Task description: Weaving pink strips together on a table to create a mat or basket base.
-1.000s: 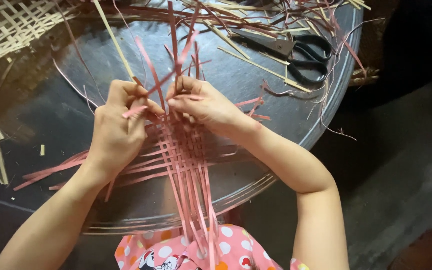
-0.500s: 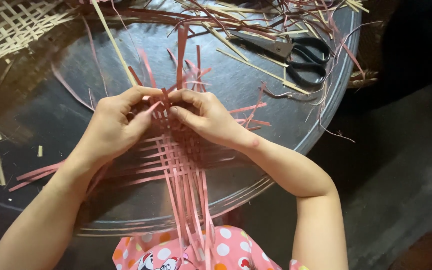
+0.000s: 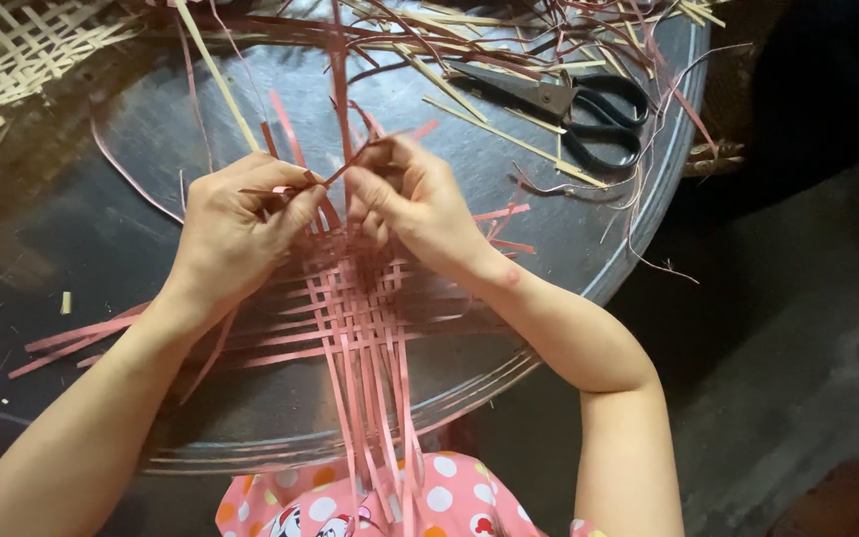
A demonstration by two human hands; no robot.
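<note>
From my feed both hands pinch one thin pink strip — left hand (image 3: 236, 224) and right hand (image 3: 420, 199) clamped on its ends, long axis running between them, just above the flat pink woven mat (image 3: 355, 303) on the round dark metal tray (image 3: 569, 249).

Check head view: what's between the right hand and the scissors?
Head view: between right hand and scissors lies dark tray surface crossed by loose pale strips and thin pink strands.

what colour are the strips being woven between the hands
Pink: the woven strips show best in the head view, crossed in a flat lattice on the dark round tray.
</note>
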